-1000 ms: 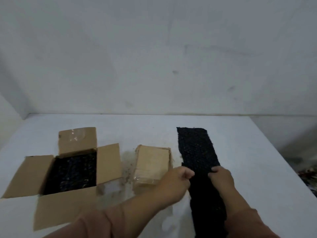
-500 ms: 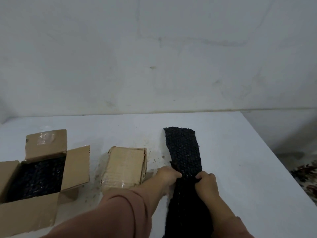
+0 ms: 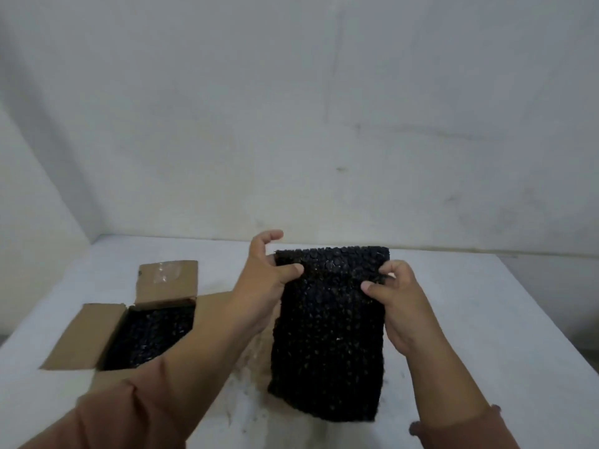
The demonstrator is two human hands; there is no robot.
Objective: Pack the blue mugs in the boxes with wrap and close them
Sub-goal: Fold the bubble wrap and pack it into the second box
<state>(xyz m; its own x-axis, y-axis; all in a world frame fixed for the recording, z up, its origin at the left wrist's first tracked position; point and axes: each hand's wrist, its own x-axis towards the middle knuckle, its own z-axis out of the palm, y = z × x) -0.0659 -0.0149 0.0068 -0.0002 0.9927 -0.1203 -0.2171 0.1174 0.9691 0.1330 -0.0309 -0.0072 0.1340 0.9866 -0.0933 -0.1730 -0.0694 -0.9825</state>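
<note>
A sheet of black bubble wrap (image 3: 327, 338) hangs upright above the white table (image 3: 470, 319), held by its top corners. My left hand (image 3: 262, 286) pinches the upper left corner and my right hand (image 3: 395, 299) pinches the upper right one. At the left stands an open cardboard box (image 3: 97, 338) with its flaps spread and black wrap (image 3: 152, 338) lining its inside. No blue mug is visible. The small closed box seen earlier is hidden behind my left arm.
A pale wall rises behind the table's far edge. The table's right edge (image 3: 551, 319) drops to a darker floor. A brown stain (image 3: 246, 384) marks the table surface below the hanging sheet.
The black wrap lay flat as a long strip on the table; both hands have gripped it and lifted it upright, folded shorter. The view has shifted right and the small closed box is now covered.
</note>
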